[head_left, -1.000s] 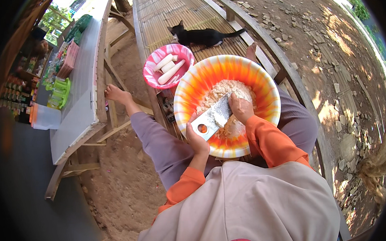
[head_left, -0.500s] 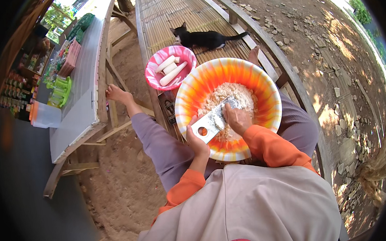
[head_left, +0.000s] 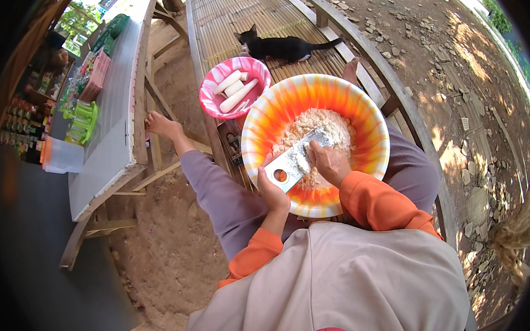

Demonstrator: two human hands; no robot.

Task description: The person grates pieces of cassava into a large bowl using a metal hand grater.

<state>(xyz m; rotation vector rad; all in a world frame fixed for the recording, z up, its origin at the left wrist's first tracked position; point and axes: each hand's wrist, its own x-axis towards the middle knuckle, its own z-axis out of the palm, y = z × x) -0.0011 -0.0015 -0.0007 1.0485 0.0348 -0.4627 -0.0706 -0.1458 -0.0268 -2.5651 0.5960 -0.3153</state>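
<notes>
A metal grater (head_left: 289, 166) with a round hole at its near end slants down into a big orange, yellow and white bowl (head_left: 256, 130). My left hand (head_left: 272, 188) is wrapped round the grater's near end. Against its rough face, my right hand (head_left: 329, 163) is closed on a piece of peeled white root, probably cassava, mostly hidden by the fingers. Pale grated pulp (head_left: 329, 123) is heaped in the bowl, which sits between my legs. Several peeled white roots (head_left: 235, 97) lie in a smaller pink and white bowl (head_left: 206, 102) just beyond, at the left.
A black and white cat (head_left: 283, 47) is on the bamboo bench (head_left: 227, 17) behind the bowls. A wooden rail (head_left: 393, 87) runs along the right. On the left stands a counter (head_left: 111, 143) with a clear container (head_left: 64, 157), a green rack (head_left: 84, 122) and a pink basket (head_left: 97, 76).
My right hand has shifted slightly on the grater, while my left keeps its hold. The whole view has tilted a little; the cat and bowls otherwise stay in place.
</notes>
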